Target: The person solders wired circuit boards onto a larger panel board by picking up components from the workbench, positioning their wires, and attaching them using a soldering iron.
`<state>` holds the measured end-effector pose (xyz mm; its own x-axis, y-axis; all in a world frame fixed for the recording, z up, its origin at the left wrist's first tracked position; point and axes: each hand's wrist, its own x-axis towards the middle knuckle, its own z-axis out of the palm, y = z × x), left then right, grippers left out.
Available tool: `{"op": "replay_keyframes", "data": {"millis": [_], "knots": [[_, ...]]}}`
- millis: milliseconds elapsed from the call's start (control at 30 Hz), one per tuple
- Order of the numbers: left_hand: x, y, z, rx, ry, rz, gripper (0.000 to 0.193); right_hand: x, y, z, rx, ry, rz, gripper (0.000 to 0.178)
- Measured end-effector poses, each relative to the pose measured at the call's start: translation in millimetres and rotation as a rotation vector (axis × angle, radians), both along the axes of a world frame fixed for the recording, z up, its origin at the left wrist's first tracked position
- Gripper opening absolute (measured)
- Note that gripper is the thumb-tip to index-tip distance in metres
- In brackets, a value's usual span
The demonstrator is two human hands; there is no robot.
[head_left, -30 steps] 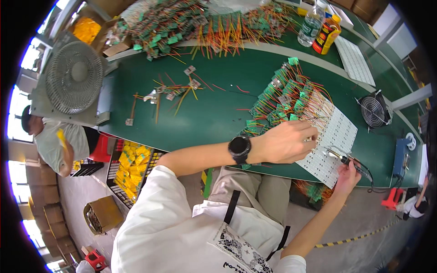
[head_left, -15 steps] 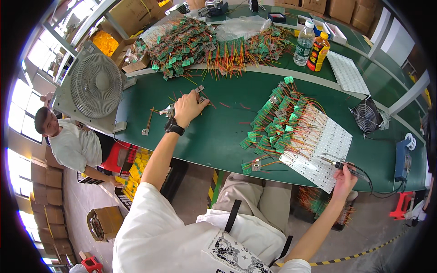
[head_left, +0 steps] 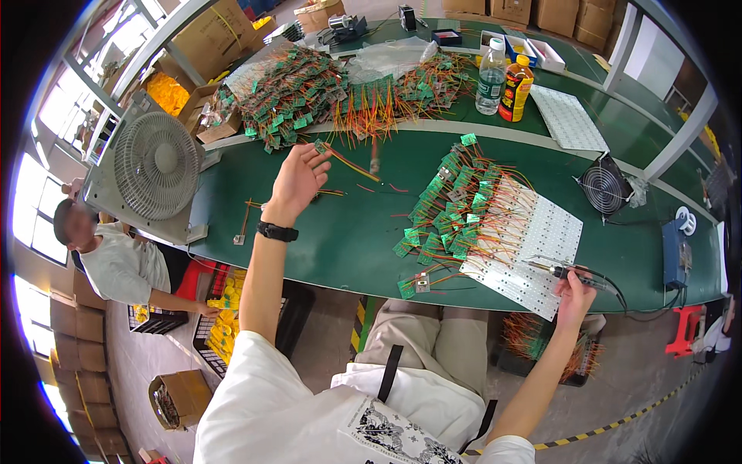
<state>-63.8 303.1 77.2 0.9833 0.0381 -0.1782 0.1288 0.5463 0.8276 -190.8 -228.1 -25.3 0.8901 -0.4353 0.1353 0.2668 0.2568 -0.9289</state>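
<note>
My left hand (head_left: 298, 182), wearing a black watch, is raised over the left half of the green bench, palm turned up and fingers apart. Close to its fingertips is a small green circuit board (head_left: 321, 146) with red and yellow wires trailing right; whether they touch cannot be made out. A blurred grey piece with reddish wires (head_left: 375, 164) lies just beyond. In my right hand (head_left: 573, 297) is a soldering iron (head_left: 563, 271), its tip over a white perforated panel (head_left: 533, 255). Wired green boards (head_left: 452, 213) overlap along that panel's left side.
A large heap of wired boards (head_left: 294, 93) fills the back shelf, near a water bottle (head_left: 491, 77) and an orange-brown drink bottle (head_left: 515, 89). A big fan (head_left: 157, 166) stands left, a small fan (head_left: 605, 189) right. Another person (head_left: 116, 259) sits at far left beside yellow parts.
My left hand has turned from palm down on the bench to palm up, and the pieces under it are now apart from the palm. My right hand keeps the soldering iron.
</note>
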Motion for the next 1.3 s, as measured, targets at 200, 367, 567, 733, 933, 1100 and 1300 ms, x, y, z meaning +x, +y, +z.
{"op": "replay_keyframes", "data": {"millis": [200,367,567,733,933,1100,1300], "knots": [[-27,-29,-40,-0.101,-0.013,-0.113,0.036,1,-8,-8,-0.006,0.018,0.048,0.017],[-53,-37,-59,0.369,0.132,-0.193,0.033,-2,-10,-11,-0.019,0.026,0.021,0.018],[-63,-46,-51,1.108,-0.215,-0.401,0.019,0,-7,-10,-0.019,0.031,0.024,0.018],[-63,-58,-17,1.645,-0.510,-0.544,0.015,1,-5,-6,-0.015,0.012,0.004,0.018],[-52,-53,-14,1.666,-0.559,-0.839,0.015,1,-4,-7,0.011,0.020,-0.033,0.018],[-61,-65,-1,1.320,-0.422,-0.688,0.011,-1,-4,-5,-0.002,0.025,-0.042,0.019],[-76,-88,5,1.043,-0.400,-0.622,0.010,2,1,-4,0.013,0.023,-0.050,0.020]]}}
